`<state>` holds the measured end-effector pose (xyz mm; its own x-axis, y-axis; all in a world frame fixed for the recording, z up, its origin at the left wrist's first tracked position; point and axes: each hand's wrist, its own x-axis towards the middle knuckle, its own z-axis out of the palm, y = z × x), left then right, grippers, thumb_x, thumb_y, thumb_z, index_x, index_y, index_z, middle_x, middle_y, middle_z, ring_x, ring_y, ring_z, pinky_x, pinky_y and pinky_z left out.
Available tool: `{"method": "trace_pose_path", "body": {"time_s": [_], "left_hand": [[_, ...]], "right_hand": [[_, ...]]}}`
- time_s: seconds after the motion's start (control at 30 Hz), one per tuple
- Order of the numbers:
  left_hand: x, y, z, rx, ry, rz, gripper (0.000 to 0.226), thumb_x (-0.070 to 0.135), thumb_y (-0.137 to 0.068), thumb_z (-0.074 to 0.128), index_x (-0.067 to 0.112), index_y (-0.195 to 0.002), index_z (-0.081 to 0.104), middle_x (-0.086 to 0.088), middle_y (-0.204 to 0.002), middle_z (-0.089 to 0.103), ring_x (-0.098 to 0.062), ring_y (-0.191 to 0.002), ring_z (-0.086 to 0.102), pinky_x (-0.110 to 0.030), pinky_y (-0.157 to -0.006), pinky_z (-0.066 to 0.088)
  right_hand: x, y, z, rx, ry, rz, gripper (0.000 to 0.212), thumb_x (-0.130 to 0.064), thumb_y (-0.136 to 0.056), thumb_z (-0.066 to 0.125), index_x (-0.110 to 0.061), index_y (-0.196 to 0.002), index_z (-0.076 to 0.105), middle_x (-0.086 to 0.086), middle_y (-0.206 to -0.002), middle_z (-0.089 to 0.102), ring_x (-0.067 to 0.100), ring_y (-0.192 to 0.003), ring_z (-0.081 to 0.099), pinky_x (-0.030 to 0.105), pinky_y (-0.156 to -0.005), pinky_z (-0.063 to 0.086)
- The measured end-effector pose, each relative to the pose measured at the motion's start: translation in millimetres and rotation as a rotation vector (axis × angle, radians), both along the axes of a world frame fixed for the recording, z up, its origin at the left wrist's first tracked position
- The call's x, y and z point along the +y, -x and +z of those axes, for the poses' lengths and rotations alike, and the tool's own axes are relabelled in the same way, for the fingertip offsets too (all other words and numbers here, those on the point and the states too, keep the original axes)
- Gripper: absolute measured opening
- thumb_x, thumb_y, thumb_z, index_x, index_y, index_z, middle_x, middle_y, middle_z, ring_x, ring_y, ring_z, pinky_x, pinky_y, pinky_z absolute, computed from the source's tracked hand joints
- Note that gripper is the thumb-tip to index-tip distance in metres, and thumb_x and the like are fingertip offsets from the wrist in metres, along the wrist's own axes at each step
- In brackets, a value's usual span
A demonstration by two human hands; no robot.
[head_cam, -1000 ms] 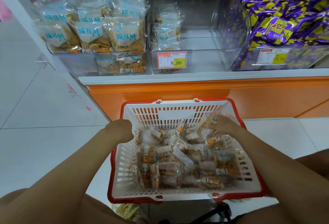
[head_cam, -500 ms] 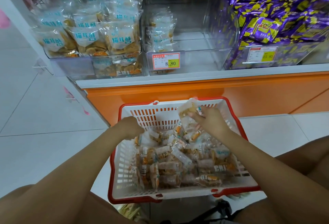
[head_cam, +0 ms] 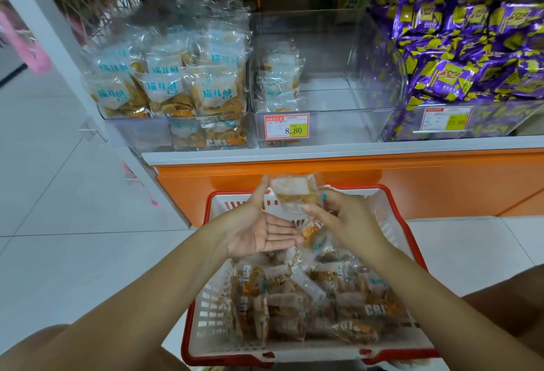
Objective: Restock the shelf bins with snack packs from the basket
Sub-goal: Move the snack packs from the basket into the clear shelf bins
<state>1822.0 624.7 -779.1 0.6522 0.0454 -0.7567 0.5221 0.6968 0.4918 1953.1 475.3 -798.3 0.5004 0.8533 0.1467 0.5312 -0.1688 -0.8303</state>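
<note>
The right hand [head_cam: 344,217] pinches a snack pack [head_cam: 294,192] by its edge, left hand [head_cam: 259,230] flat beside it — slick wrap could slip into the basket [head_cam: 391,232] below.

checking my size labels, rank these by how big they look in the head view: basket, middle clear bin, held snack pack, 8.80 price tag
1. basket, though it is nearest the camera
2. middle clear bin
3. held snack pack and 8.80 price tag: too alike to rank
</note>
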Motion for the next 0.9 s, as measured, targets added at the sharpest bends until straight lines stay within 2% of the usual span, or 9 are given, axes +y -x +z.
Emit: {"method": "trace_pose_path", "body": {"time_s": [0.07,0.13,0.23,0.37,0.43,0.5,0.63,0.73,0.9], "left_hand": [[4,2,4,-0.050,0.026,0.001,0.114,0.083,-0.063,0.037,-0.012,-0.124,0.051,-0.027,-0.119,0.062,-0.033,-0.108,0.064,-0.039,-0.089,0.054],[6,4,5,-0.092,0.022,0.009,0.096,0.074,-0.070,0.046,-0.005,-0.123,0.056,-0.024,-0.120,0.063,-0.033,-0.110,0.063,-0.040,-0.092,0.052],[4,5,4,-0.102,0.013,0.093,0.049,0.037,-0.078,0.063,0.002,-0.113,0.061,-0.022,-0.111,0.067,-0.030,-0.094,0.070,-0.037,-0.085,0.055],[5,6,-1,-0.086,-0.049,0.187,0.016,0.012,-0.088,0.056,0.010,-0.102,0.061,-0.012,-0.086,0.072,-0.019,-0.065,0.071,-0.030,-0.065,0.059],[10,7,-1,-0.103,-0.102,0.231,0.023,0.010,-0.093,0.050,0.015,-0.112,0.062,-0.008,-0.086,0.071,-0.016,-0.061,0.069,-0.026,-0.059,0.059],[16,9,-2,-0.116,-0.151,0.252,0.029,0.008,-0.093,0.049,0.016,-0.119,0.060,-0.006,-0.083,0.071,-0.014,-0.060,0.068,-0.025,-0.056,0.057],[16,11,-7,-0.085,-0.176,0.210,0.025,0.006,-0.091,0.051,0.006,-0.116,0.057,-0.006,-0.079,0.069,-0.015,-0.063,0.067,-0.026,-0.059,0.057],[14,11,-10,-0.062,-0.176,0.172,0.023,0.007,-0.091,0.053,0.005,-0.113,0.057,-0.006,-0.079,0.068,-0.015,-0.061,0.067,-0.024,-0.055,0.055],[12,10,-11,-0.009,-0.218,0.149,0.023,0.008,-0.090,0.055,0.004,-0.112,0.058,-0.006,-0.078,0.067,-0.016,-0.064,0.065,-0.024,-0.055,0.054]], "right_hand": [[-1,1,2,-0.329,-0.069,0.073,0.013,-0.028,-0.088,0.065,-0.030,-0.100,0.070,-0.018,-0.063,0.060,-0.006,-0.064,0.052,0.002,-0.059,0.036],[0,2,-1,-0.487,-0.093,0.134,0.031,-0.027,-0.085,0.064,-0.014,-0.113,0.069,-0.014,-0.078,0.064,-0.006,-0.075,0.050,-0.003,-0.067,0.036],[-1,1,-6,-0.507,-0.121,0.126,0.044,-0.021,-0.075,0.071,-0.011,-0.117,0.067,-0.001,-0.088,0.071,0.005,-0.075,0.060,0.011,-0.075,0.044],[-5,-10,-3,-0.375,-0.008,0.121,0.061,-0.030,-0.060,0.086,-0.012,-0.116,0.069,0.001,-0.089,0.071,0.004,-0.077,0.061,0.022,-0.072,0.054],[-6,-21,-1,-0.326,0.119,0.089,0.060,-0.034,-0.062,0.083,-0.014,-0.117,0.068,0.001,-0.099,0.069,0.008,-0.085,0.062,0.027,-0.080,0.055],[-7,-34,-3,-0.380,0.249,0.072,0.046,-0.020,-0.074,0.080,-0.013,-0.119,0.068,0.002,-0.111,0.064,0.015,-0.096,0.062,0.023,-0.088,0.048],[-8,-46,-9,-0.506,0.296,-0.020,0.017,0.004,-0.083,0.067,-0.002,-0.096,0.075,0.009,-0.099,0.067,0.023,-0.088,0.067,0.018,-0.076,0.043],[-8,-49,-1,-0.447,0.197,-0.106,0.009,-0.001,-0.081,0.071,-0.005,-0.086,0.077,0.005,-0.090,0.068,0.017,-0.076,0.063,0.015,-0.067,0.041],[-8,-44,23,-0.376,-0.100,-0.158,0.010,-0.006,-0.080,0.073,-0.016,-0.084,0.075,-0.006,-0.094,0.052,0.004,-0.081,0.054,0.007,-0.072,0.042]]}}
